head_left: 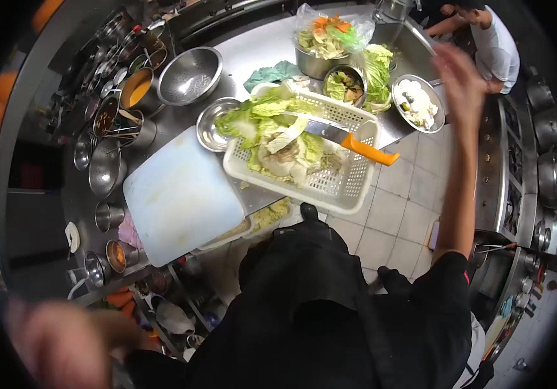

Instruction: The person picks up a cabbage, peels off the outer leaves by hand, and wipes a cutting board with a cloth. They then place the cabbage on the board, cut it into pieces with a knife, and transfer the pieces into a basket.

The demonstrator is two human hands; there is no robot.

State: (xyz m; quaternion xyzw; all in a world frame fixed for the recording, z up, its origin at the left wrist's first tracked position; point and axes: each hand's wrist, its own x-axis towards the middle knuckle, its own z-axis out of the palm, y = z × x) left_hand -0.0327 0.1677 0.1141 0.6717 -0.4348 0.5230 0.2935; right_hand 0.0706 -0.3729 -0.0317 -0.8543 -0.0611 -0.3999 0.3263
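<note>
My right hand (458,83) is raised at the upper right, slightly smeared, fingers stretched out with nothing visible in them. It appears beside the metal bowl of white pieces (416,104) without visibly gripping it. At the lower left my left hand (64,343) is strongly blurred, so its fingers cannot be made out. A white plastic basket (361,188) holds leafy napa cabbage (291,155). A knife with an orange handle (370,150) lies across the basket, its blade over the leaves and its handle past the right rim. Neither hand touches it.
A white cutting board (184,194) lies at the counter's front left. Behind it stand a colander (190,76) and a small steel bowl (213,124). Pots and sauces line the left. A bagged pot of scraps (320,61) sits near the sink. Another person (495,48) is upper right.
</note>
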